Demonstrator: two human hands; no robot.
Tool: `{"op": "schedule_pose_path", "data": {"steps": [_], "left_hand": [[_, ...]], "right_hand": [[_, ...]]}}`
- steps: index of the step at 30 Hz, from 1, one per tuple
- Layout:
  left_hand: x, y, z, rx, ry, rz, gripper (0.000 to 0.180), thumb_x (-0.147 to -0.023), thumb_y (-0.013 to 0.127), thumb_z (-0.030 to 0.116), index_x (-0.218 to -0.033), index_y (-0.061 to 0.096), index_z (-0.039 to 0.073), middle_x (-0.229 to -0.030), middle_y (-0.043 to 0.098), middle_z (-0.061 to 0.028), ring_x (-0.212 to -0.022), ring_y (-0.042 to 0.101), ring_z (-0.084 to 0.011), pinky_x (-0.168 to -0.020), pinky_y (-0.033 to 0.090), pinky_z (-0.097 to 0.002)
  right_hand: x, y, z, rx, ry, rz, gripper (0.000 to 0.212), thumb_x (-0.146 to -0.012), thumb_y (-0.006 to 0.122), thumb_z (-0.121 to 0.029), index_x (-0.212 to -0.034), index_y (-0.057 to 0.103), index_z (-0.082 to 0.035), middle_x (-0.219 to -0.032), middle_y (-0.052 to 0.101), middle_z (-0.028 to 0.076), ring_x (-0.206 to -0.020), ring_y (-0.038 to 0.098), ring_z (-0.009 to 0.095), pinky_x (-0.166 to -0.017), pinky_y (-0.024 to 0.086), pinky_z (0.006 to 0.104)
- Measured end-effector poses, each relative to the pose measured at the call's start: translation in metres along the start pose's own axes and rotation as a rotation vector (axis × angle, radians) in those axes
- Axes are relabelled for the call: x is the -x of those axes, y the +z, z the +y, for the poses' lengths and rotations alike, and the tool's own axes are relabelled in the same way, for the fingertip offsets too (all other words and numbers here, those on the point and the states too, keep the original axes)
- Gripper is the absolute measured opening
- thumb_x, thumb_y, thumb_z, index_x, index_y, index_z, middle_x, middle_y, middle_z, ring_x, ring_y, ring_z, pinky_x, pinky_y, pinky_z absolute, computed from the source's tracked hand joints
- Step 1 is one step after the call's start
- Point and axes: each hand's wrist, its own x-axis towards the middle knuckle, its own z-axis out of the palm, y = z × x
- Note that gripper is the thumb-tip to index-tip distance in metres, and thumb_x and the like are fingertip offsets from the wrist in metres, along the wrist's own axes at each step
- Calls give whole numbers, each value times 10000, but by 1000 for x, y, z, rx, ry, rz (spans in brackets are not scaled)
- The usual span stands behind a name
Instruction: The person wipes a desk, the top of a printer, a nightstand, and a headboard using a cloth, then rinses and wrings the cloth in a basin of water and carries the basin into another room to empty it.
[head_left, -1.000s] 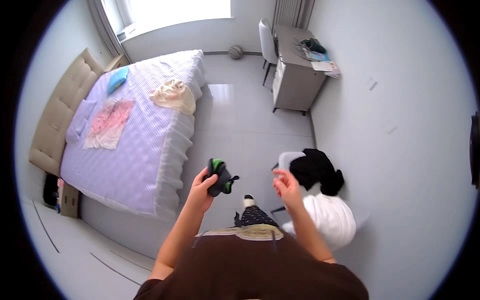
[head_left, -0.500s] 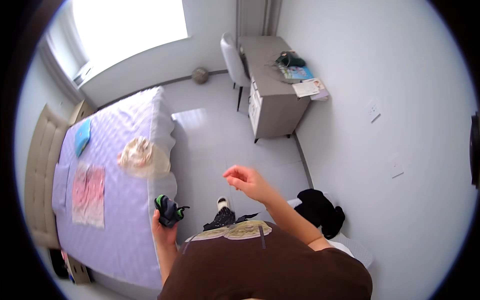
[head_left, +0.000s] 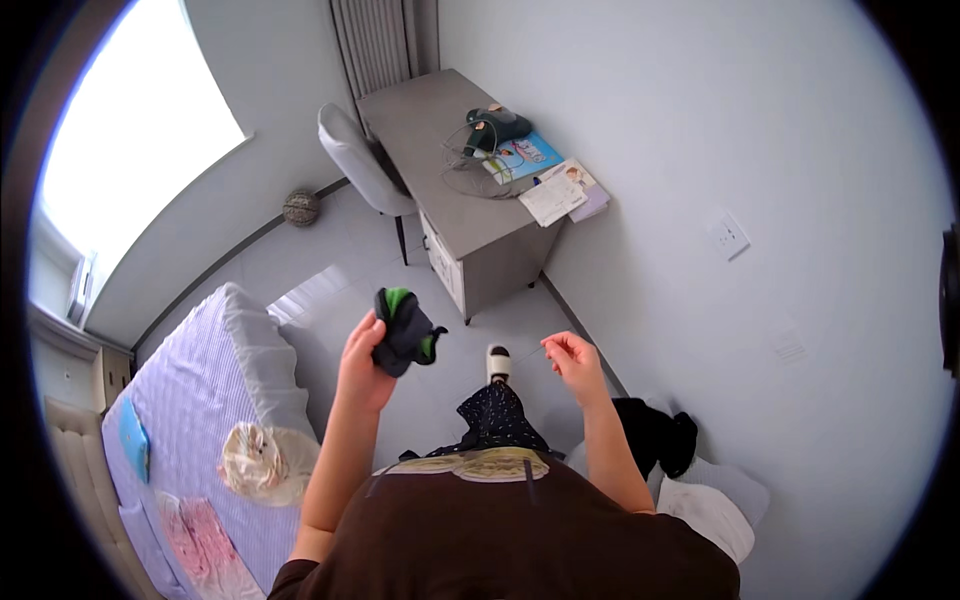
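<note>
In my left hand (head_left: 366, 368) is a small dark grey and green cloth bundle (head_left: 405, 335), held up in front of me; its exact kind does not show. My fingers wrap its left side, and dark loose ends stick out on the right. My right hand (head_left: 573, 362) is raised to the right of it, fingertips pinched together. A thin, faint strand (head_left: 527, 354) seems to run from those fingertips toward the left; its far end cannot be made out. The two hands are apart, above the floor.
Ahead stands a grey desk (head_left: 410, 100) with a dark green hair-dryer-like object (head_left: 500, 125), cable and papers, beside a chair (head_left: 350, 160). A lilac bed (head_left: 190, 370) with folded clothes is at left. Black clothing (head_left: 650, 435) lies at right. A woven ball (head_left: 300, 208) rests by the wall.
My view has turned right toward the desk. My left hand has lifted the bundle up in front of me, and my right hand has closed into a pinch.
</note>
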Motion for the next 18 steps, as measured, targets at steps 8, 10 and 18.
{"op": "schedule_pose_path", "data": {"steps": [8, 10, 18], "left_hand": [[-77, -17, -10, -27, -74, 126, 367, -932, 457, 114, -1266, 467, -40, -1195, 575, -136, -1094, 578, -235, -956, 451, -364], [-97, -9, -14, -9, -84, 154, 364, -931, 456, 109, -1262, 470, -42, -1197, 575, -136, -1095, 579, -231, -960, 449, -357], [-162, 19, -17, -110, -193, 218, 382, -941, 451, 149, -1276, 445, -32, -1218, 561, -140, -1109, 572, -241, -961, 449, -377]], "right_hand": [[-123, 18, 11, 156, 10, -96, 189, -874, 630, -191, -889, 632, -2, -730, 618, 12, -674, 539, 69, -627, 439, 240], [-161, 14, -5, 158, -31, -147, 184, -870, 635, -188, -885, 632, -4, -728, 617, 12, -667, 532, 68, -625, 437, 238], [-216, 23, -16, 74, 23, -177, 182, -876, 627, -191, -906, 636, -12, -736, 611, 4, -665, 529, 63, -616, 434, 226]]}}
